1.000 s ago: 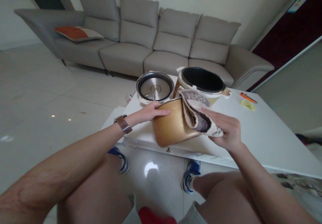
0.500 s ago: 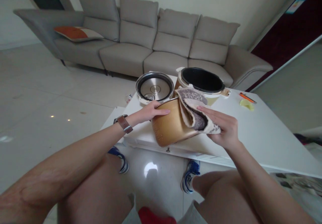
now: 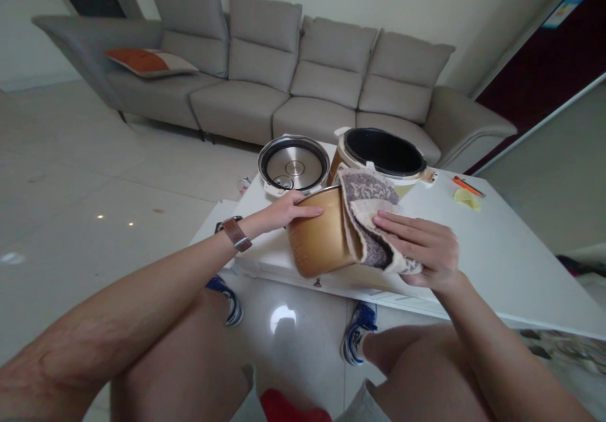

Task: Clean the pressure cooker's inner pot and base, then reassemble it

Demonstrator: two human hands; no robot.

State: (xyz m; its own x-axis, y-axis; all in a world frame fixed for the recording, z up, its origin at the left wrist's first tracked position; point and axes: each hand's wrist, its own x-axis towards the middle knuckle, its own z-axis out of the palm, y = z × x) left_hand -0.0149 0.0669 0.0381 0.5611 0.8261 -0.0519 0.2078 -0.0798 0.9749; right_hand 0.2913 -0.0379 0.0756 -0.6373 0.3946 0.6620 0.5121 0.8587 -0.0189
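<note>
My left hand (image 3: 288, 211) grips the rim and side of a gold-coloured inner pot (image 3: 318, 235), held tilted at the near edge of the white table (image 3: 492, 251). My right hand (image 3: 423, 248) presses a patterned grey and beige cloth (image 3: 372, 217) against the pot's right side, fingers stretched over the cloth and holding it. The cloth drapes over the pot's rim. Behind the pot stands the rice cooker body (image 3: 381, 153) with its dark, empty well, and its lid (image 3: 293, 166) is swung open to the left, steel inner face up.
An orange pen-like tool (image 3: 466, 186) and a yellow scrap (image 3: 466, 198) lie at the table's far right. A grey sofa (image 3: 284, 81) with an orange cushion (image 3: 146, 62) fills the back. My knees and blue shoes are below the table edge.
My right hand has slid the cloth slightly down and right across the pot's side. The left hand and pot have barely moved.
</note>
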